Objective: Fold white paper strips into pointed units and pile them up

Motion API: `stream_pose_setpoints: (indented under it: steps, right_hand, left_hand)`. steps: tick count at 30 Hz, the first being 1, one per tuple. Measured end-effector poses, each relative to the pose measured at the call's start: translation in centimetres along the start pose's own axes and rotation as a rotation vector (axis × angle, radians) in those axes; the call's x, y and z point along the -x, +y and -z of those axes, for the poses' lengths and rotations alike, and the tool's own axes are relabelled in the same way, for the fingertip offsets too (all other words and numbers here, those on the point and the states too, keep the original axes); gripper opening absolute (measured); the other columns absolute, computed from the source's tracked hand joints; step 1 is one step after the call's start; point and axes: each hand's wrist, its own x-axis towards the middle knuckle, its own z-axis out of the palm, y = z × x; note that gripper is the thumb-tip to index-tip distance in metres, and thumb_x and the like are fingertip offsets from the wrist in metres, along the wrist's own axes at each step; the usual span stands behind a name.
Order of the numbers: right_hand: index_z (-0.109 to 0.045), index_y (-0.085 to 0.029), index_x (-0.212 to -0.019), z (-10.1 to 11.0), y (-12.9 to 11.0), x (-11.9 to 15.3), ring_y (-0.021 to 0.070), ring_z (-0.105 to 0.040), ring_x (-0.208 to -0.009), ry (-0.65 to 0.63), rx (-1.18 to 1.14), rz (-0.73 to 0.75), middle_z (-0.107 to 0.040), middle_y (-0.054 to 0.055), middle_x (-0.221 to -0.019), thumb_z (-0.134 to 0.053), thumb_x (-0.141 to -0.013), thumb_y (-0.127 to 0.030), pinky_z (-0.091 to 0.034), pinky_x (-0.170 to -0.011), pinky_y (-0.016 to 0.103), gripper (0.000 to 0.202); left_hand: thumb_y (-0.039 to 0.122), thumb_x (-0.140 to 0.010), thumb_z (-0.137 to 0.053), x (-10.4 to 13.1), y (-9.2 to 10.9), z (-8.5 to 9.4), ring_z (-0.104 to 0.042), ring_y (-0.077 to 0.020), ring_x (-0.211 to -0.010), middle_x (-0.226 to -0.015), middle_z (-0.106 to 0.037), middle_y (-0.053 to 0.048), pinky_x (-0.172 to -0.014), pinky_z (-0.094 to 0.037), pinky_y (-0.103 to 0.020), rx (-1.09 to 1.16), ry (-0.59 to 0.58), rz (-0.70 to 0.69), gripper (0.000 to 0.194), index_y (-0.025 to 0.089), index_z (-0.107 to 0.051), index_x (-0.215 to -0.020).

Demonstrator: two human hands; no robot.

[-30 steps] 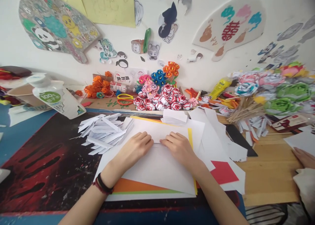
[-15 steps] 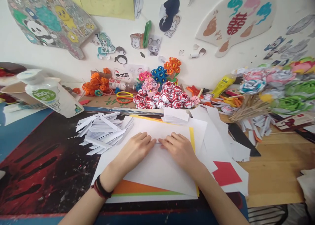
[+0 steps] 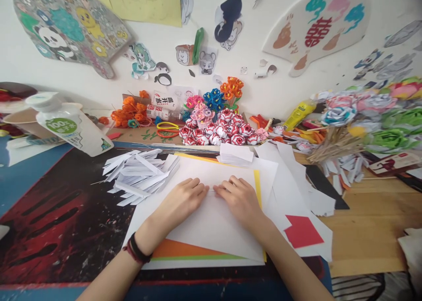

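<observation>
My left hand (image 3: 185, 199) and my right hand (image 3: 240, 201) rest close together over a stack of paper, fingers curled and thumbs toward each other. Between the fingertips a thin white paper strip (image 3: 211, 190) shows, pinched from both sides; it is hard to make out against the white sheet (image 3: 211, 226) beneath. Orange, green and yellow edges stick out under that sheet. To the left lies a heap of folded white paper strips (image 3: 140, 173). A small pile of flat white paper pieces (image 3: 235, 154) sits behind my right hand.
A white bottle (image 3: 70, 125) stands at the left. Red-and-white paper flowers (image 3: 227, 127) line the back by the wall. White sheets (image 3: 293, 186) and a red paper piece (image 3: 303, 231) lie at the right, with paper flowers on sticks (image 3: 332, 136) beyond.
The fingertips of my two hands have drawn slightly apart along the paper strip. Everything else stays in place, apart from a tiny shift of the view.
</observation>
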Motion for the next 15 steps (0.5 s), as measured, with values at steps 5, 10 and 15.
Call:
stream_pose_setpoints:
  steps: [5,10,15]
  right_hand:
    - [-0.069,-0.02,-0.091,0.06,-0.02,0.08,0.019,-0.048,-0.075,0.001,0.011,-0.006,-0.066,0.002,-0.073,-0.055,-0.093,-0.017,-0.028,-0.062,0.034,0.015]
    - [-0.07,-0.021,-0.091,0.14,-0.11,0.23,0.0187,-0.047,-0.074,-0.019,0.016,-0.045,-0.068,0.001,-0.074,-0.056,-0.093,-0.017,-0.027,-0.061,0.035,0.014]
    - [-0.071,-0.024,-0.095,0.18,-0.16,0.53,0.0181,-0.046,-0.073,-0.031,0.001,-0.114,-0.071,-0.001,-0.076,-0.06,-0.091,-0.02,-0.026,-0.061,0.034,0.012]
  left_hand:
    - [0.015,-0.099,-0.038,0.01,-0.04,0.03,-0.053,-0.0215,-0.081,-0.084,-0.06,-0.007,-0.068,-0.041,-0.035,0.036,-0.022,0.017,0.022,0.011,-0.058,-0.107]
    - [0.014,-0.096,-0.044,0.11,-0.21,0.03,-0.052,-0.0206,-0.081,-0.085,-0.06,-0.006,-0.068,-0.04,-0.034,0.097,-0.043,0.057,0.019,0.013,-0.058,-0.11]
    - [0.016,-0.094,-0.05,0.17,-0.36,0.51,-0.052,-0.0203,-0.082,-0.083,-0.06,-0.005,-0.07,-0.04,-0.033,0.139,-0.063,0.097,0.018,0.016,-0.059,-0.11]
